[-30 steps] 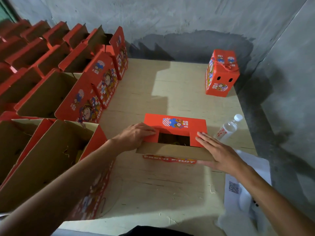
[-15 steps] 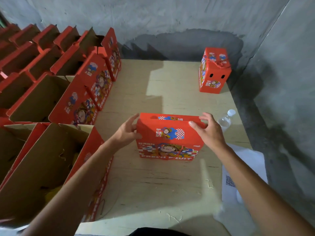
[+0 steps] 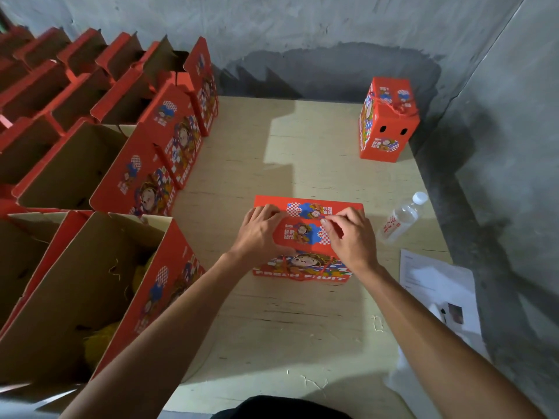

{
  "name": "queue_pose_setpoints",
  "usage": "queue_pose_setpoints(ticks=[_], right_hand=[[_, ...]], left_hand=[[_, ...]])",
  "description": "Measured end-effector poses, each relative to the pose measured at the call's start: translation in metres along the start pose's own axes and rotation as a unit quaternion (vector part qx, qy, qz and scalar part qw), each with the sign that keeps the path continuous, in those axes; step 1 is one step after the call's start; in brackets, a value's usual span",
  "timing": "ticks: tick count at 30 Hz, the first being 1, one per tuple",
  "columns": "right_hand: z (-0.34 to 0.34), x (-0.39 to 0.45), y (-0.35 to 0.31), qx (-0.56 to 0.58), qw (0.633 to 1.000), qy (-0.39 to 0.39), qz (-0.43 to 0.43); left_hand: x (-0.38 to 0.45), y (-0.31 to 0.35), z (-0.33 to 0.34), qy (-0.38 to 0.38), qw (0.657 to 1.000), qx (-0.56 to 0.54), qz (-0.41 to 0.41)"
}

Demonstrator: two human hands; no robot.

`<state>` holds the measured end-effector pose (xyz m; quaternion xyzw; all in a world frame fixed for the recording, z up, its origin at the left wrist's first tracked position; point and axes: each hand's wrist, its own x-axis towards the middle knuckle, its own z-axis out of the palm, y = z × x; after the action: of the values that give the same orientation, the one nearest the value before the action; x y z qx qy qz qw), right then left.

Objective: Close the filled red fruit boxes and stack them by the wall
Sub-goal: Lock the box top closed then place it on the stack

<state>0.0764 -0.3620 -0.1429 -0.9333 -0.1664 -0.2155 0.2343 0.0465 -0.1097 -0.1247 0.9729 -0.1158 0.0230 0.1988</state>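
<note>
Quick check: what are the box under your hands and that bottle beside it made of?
Box: looks like printed cardboard, red outside; the open boxes show plain brown inner walls. Bottle: seemingly clear plastic, see-through with a white cap.
</note>
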Motion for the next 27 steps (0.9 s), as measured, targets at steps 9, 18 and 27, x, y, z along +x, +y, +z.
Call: queue_pose_setpoints(ticks=[9, 18, 27], right_hand=[[0.004, 0.004, 0.003, -0.045, 0.996, 0.046, -0.058], [0.011, 0.014, 0.012, -0.037, 0.994, -0.036, -0.092], [0.012, 0.023, 0.022, -0.016, 0.991, -0.115, -0.073]], left_hand=[[-0.006, -0.003, 0.001, 0.049, 0.993, 0.071, 0.084], [-0.017, -0.004, 0.015, 0.150, 0.973, 0.099, 0.142], [-0.015, -0.005, 0.012, 0.029, 0.995, 0.028, 0.090]])
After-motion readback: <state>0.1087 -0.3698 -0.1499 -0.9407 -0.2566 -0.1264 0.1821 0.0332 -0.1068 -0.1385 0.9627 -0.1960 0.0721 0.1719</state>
